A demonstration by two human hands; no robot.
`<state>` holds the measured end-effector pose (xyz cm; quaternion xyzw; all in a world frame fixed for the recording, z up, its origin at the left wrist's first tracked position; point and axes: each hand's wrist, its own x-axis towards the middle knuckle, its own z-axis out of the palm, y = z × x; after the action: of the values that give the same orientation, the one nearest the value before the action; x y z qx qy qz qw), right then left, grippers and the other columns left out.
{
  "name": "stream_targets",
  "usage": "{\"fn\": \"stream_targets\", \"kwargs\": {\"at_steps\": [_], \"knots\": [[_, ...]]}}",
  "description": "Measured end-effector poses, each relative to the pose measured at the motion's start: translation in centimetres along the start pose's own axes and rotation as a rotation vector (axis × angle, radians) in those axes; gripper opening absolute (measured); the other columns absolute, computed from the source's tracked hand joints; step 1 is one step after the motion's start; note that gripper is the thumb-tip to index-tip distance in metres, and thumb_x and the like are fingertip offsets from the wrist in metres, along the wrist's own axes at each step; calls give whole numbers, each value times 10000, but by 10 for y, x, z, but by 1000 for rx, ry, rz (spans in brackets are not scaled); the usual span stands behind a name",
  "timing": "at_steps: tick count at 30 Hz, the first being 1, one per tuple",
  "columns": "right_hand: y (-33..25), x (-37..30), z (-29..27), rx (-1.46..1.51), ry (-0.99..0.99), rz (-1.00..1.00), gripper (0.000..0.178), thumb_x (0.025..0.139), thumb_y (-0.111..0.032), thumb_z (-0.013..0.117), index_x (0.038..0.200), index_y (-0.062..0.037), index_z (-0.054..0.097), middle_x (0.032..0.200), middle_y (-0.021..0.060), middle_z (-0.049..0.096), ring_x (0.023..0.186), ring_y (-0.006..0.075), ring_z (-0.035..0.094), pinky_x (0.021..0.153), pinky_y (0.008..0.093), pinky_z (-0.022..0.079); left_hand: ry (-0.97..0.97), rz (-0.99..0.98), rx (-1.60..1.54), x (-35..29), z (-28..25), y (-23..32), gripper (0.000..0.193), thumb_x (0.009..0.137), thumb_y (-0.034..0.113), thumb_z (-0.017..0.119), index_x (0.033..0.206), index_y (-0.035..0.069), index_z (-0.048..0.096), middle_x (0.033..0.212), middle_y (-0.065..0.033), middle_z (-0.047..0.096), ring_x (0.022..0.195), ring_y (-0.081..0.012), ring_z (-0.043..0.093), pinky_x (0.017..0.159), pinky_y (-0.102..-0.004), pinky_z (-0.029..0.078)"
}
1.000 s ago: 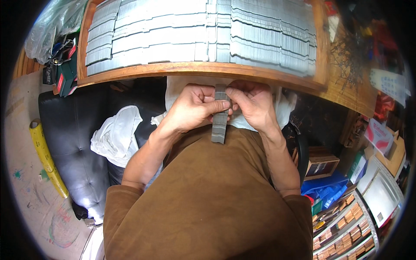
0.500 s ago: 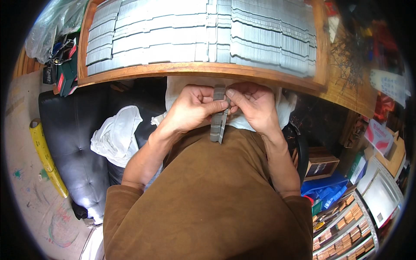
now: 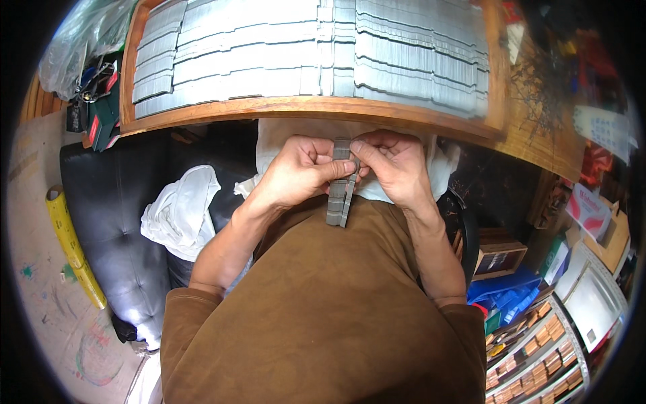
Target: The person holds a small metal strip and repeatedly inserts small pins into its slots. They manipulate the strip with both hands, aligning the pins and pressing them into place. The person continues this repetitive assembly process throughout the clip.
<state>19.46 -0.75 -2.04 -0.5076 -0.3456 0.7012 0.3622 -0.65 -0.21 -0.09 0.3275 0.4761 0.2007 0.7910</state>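
Note:
A long, narrow bundle of thin grey metal strips (image 3: pixel 334 210) stands in front of my chest, its lower end close to my brown shirt. My left hand (image 3: pixel 301 174) is closed on the bundle, with the thumb pressed across its face. On the other side, my right hand (image 3: pixel 396 167) pinches the bundle's upper right edge between thumb and fingers. A slim piece angles away from the bundle along its right side. Fingers hide part of the upper end. Just beyond my hands is a wooden tray (image 3: pixel 269 106) packed with rows of similar flat grey metal pieces (image 3: pixel 269 50).
A white cloth (image 3: pixel 182 209) lies on the black padded seat (image 3: pixel 111 202) at left, beside a yellow roll (image 3: pixel 74 249). Dark thin bits (image 3: pixel 538 101) are scattered on the wooden tabletop (image 3: pixel 562 151). Boxes, a blue bag (image 3: pixel 505 296) and a rack of wooden blocks (image 3: pixel 538 357) crowd the right.
The bundle has shifted slightly down toward me, with its lower end a little nearer my body. Both hands keep nearly the same grip and place.

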Motion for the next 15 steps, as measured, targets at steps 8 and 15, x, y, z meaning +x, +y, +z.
{"fn": "stream_targets", "kwargs": {"at_steps": [8, 15], "knots": [[-33, -30, -24, -175, 102, 101, 141, 944, -71, 719, 962, 69, 725, 809, 68, 706, 676, 105, 624, 640, 258, 505, 60, -66, -33, 0, 5, 8, 207, 982, 208, 721, 1075, 23, 727, 933, -59, 783, 837, -116, 740, 641, -212, 483], [-151, -79, -151, -110, 615, -604, 152, 976, -42, 658, 1070, 59, 721, 934, 128, 713, 702, 134, 637, 673, 256, 545, -8, -59, -62, 4, 4, 10, 193, 974, 206, 738, 1049, 29, 722, 940, -88, 787, 825, -151, 760, 629, -216, 476]]}}
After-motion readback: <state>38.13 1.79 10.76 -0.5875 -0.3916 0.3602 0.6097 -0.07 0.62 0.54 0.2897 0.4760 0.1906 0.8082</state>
